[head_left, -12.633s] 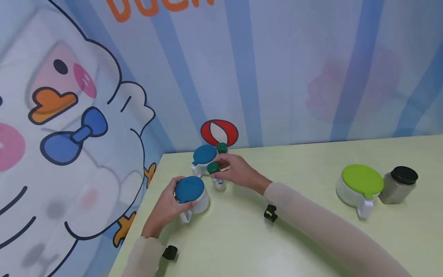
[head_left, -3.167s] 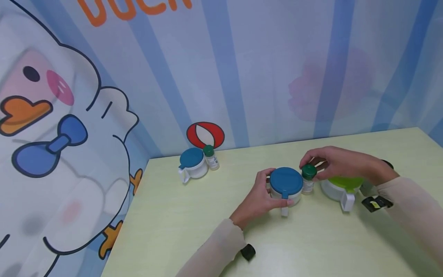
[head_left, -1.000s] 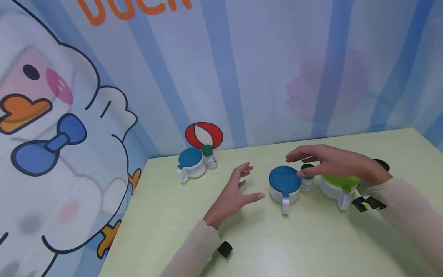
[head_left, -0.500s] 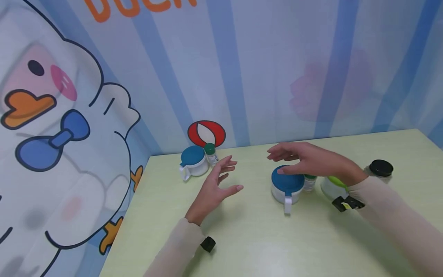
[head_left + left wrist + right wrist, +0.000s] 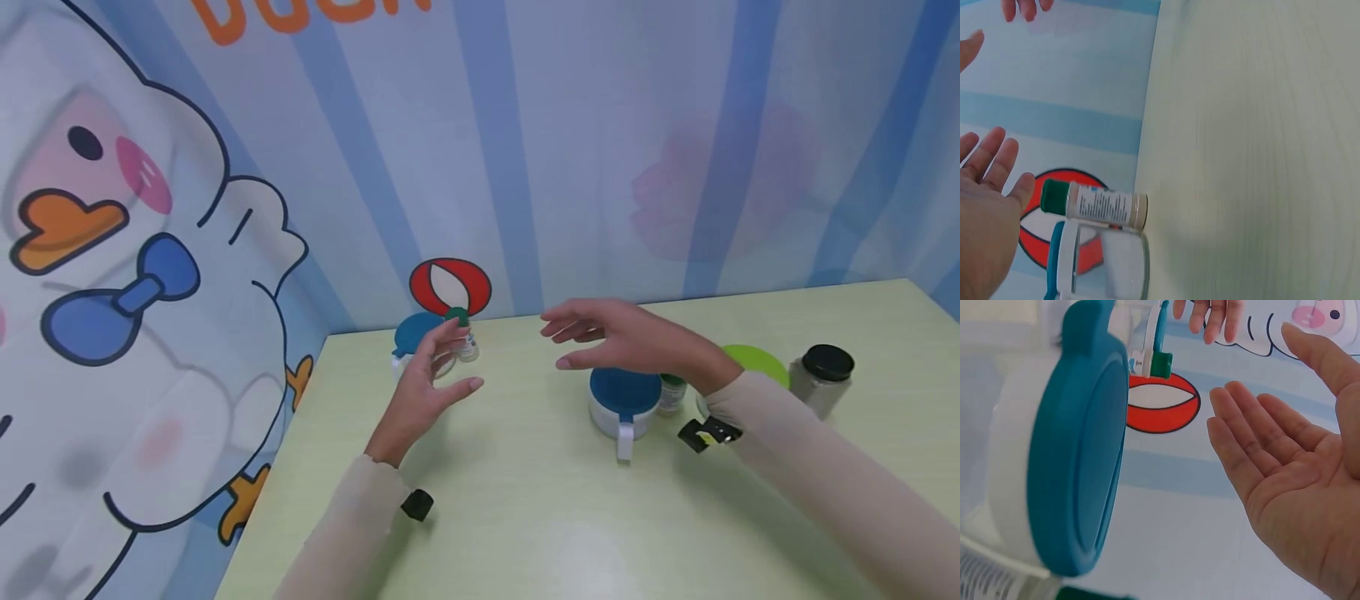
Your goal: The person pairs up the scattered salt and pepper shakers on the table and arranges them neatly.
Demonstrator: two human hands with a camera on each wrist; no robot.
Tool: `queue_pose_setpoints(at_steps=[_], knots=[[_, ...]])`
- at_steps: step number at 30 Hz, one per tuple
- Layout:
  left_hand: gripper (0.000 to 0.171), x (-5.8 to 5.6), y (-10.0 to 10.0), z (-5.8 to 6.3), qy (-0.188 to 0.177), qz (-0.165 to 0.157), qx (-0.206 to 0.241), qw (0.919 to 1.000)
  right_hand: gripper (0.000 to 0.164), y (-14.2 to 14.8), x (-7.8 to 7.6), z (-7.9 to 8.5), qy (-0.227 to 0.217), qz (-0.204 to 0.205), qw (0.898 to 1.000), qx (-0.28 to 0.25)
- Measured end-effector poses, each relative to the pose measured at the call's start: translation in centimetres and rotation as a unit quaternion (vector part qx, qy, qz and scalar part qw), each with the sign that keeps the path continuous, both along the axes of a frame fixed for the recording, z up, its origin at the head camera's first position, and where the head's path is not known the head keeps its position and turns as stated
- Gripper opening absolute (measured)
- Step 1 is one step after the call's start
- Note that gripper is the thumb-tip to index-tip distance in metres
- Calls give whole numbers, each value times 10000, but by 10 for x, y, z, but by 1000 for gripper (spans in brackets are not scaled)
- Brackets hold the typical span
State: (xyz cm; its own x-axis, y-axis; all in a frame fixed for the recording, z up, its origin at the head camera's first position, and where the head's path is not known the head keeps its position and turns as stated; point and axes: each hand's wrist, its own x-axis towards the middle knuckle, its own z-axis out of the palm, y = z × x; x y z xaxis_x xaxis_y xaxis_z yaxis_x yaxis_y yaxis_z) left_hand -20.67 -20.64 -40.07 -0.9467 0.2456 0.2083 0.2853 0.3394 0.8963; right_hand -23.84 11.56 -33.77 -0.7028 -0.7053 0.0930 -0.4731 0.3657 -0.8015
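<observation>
My left hand (image 5: 415, 394) hovers in front of the far-left white pot with a blue lid (image 5: 413, 334), fingers spread and holding nothing. A small green-capped spice bottle (image 5: 1104, 204) stands beside that pot. My right hand (image 5: 626, 337) is above the second blue-lidded pot (image 5: 626, 393), fingers loosely extended and nothing in them. In the right wrist view this lid (image 5: 1079, 444) is close by, apart from the palm. Another green-capped bottle (image 5: 672, 394) stands against the right side of the second pot, partly hidden by the hand and forearm.
Right of it stand a pot with a lime-green lid (image 5: 756, 363), partly behind my sleeve, and a clear jar with a black lid (image 5: 823, 379). Behind the pale table (image 5: 525, 508) hangs a printed cloth (image 5: 585, 167) with a duck picture.
The second blue-lidded pot and its green-capped bottle went from the left to beside the lime-lidded pot. Both hands then let go and moved left, holding nothing.
</observation>
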Motion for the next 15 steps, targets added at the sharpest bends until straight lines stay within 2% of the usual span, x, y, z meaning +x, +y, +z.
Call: queue_pose_setpoints(at_steps=[7, 15], knots=[[84, -7, -20, -1, -84, 294, 25, 9995, 59, -17, -6, 0, -8, 37, 9999, -106], [81, -14, -40, 3, 90, 554, -290, 9980, 58, -35, -17, 1, -223, 91, 9996, -133]])
